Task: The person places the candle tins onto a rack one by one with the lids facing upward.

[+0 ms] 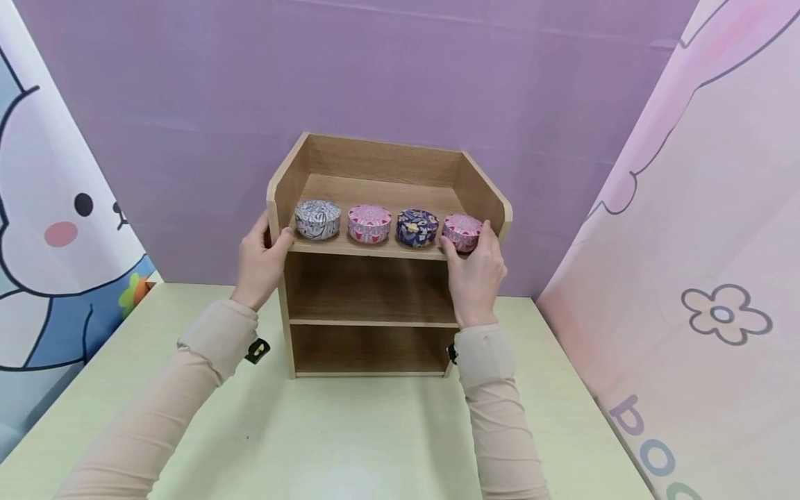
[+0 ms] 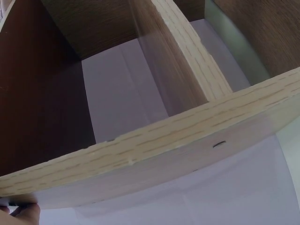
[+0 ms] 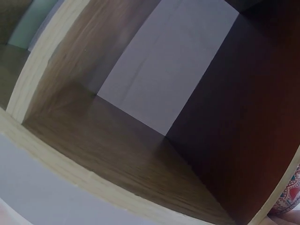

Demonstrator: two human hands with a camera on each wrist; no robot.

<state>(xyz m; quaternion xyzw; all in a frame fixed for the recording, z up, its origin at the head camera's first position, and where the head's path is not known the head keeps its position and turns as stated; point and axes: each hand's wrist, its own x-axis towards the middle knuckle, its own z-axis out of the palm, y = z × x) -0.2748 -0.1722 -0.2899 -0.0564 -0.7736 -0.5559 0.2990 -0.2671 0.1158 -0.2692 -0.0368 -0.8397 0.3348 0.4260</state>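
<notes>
A small wooden shelf (image 1: 375,323) with an open top and two lower compartments stands on the table. Four round patterned tins line its top front edge: a black-and-white tin (image 1: 317,220), a pink tin (image 1: 369,224), a dark blue tin (image 1: 417,228) and, at the right end, a second pink tin (image 1: 461,232). My left hand (image 1: 259,264) grips the shelf's left side panel, thumb in front and fingers behind. My right hand (image 1: 476,278) holds the right-end pink tin between thumb and fingers, beside the right panel. In the right wrist view, part of that tin (image 3: 291,190) shows at the edge.
The pale green table (image 1: 350,437) extends in front of the shelf. Behind it hangs a purple backdrop (image 1: 375,69). Printed cartoon panels stand at the left (image 1: 50,208) and the right (image 1: 687,243).
</notes>
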